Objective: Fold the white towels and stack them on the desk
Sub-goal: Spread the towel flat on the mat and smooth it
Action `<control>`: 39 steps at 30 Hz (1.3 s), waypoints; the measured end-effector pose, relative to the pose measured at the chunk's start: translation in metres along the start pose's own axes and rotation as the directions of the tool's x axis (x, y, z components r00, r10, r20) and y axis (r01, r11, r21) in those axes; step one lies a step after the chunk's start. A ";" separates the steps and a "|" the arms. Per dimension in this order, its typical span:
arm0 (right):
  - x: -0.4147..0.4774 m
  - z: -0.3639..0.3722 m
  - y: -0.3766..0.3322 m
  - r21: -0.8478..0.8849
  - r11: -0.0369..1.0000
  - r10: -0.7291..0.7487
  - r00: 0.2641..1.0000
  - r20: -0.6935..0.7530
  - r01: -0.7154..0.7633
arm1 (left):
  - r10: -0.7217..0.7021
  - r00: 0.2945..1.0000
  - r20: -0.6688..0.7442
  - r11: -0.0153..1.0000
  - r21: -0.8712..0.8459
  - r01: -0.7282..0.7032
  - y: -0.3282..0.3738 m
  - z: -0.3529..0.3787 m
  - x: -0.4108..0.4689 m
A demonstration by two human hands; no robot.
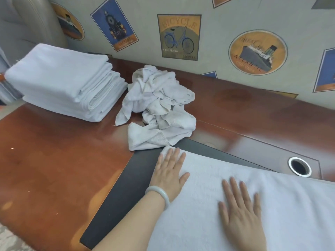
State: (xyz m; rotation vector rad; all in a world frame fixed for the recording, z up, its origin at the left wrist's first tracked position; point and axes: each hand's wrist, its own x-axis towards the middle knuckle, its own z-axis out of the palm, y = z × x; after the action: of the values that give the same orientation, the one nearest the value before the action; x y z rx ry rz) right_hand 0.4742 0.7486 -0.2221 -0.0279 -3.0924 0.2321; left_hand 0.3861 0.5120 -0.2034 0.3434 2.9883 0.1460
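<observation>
A white towel lies spread flat across the near right of the wooden desk. My left hand, with a pale bangle on the wrist, presses flat on the towel's left end near its far corner. My right hand lies flat on the towel's middle, fingers straight and spread. A heap of crumpled white towels sits just beyond my left hand. At the far left of the desk stands a stack of folded white towels.
A dark inlay panel runs under the spread towel. A round metal cable hole is set in the desk at the right. The wall with ship and bicycle prints rises behind the desk. Bare wood lies at the left front.
</observation>
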 end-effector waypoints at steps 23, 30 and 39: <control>-0.005 -0.014 0.027 0.050 0.980 -0.197 0.979 0.059 0.194 | 0.134 0.980 -0.144 0.983 -0.104 -0.150 0.102 0.029 -0.018; -0.004 -0.039 0.202 -0.076 0.991 0.113 0.993 0.046 -0.109 | 0.149 0.976 -0.157 0.988 -0.026 -0.155 0.099 0.031 -0.019; -0.008 -0.039 0.208 -0.034 0.988 0.153 0.987 0.046 -0.151 | 0.249 0.945 -0.212 0.965 -0.028 -0.260 0.231 0.024 -0.010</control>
State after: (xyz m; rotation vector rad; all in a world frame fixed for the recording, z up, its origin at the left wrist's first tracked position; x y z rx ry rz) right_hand 0.4865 0.9600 -0.2151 -0.2638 -3.1447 0.1931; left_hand 0.4499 0.7350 -0.2006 0.7526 3.1214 0.3086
